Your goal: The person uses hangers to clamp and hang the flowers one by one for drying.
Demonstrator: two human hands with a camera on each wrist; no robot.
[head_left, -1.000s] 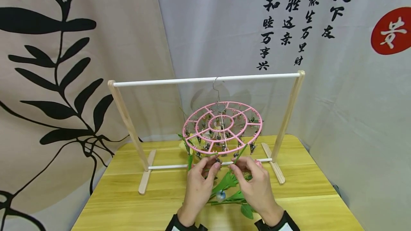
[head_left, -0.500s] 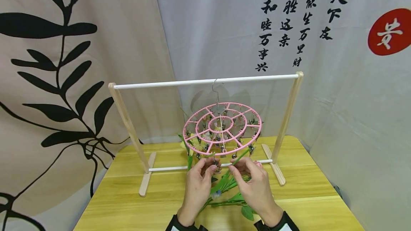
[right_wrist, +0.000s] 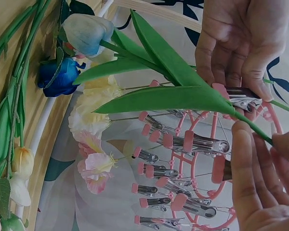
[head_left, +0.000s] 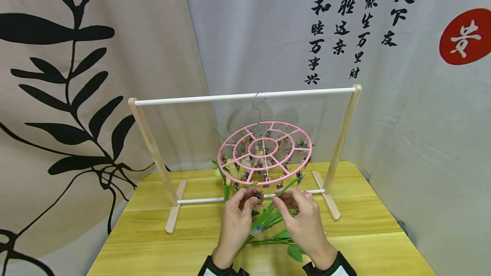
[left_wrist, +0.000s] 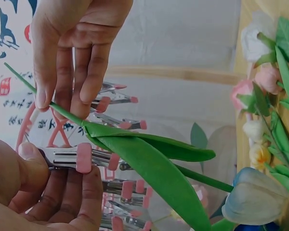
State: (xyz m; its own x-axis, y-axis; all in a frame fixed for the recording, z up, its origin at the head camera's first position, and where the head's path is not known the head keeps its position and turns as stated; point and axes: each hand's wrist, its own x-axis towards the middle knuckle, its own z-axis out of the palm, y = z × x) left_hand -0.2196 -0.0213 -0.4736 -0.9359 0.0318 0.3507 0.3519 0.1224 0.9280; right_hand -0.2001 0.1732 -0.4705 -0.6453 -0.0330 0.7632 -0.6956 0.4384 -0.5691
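My left hand (head_left: 237,218) pinches a metal clip (left_wrist: 70,158) with pink tips, which hangs at the near edge of a round pink clip hanger (head_left: 310,152). With thumb and fingers, my right hand (head_left: 304,220) holds the stem of an artificial tulip (left_wrist: 253,197), its head white and pale blue. Head down, the tulip slants between both hands, its green leaves (right_wrist: 156,98) beside the clip. In the wrist views the stem passes close to the clip; whether they touch I cannot tell.
The hanger hooks onto the white bar (head_left: 184,98) of a wooden rack. Other clips (right_wrist: 197,143) dangle around it, some with flowers such as a pale yellow one (right_wrist: 94,108). Artificial flowers, including a blue rose (right_wrist: 58,77), lie on the wooden table (head_left: 153,250).
The tulip's head has shifted a little left and away from me. The clip in my left hand has turned and now shows more clearly. My right hand stays nearly in place, gripping the stem.
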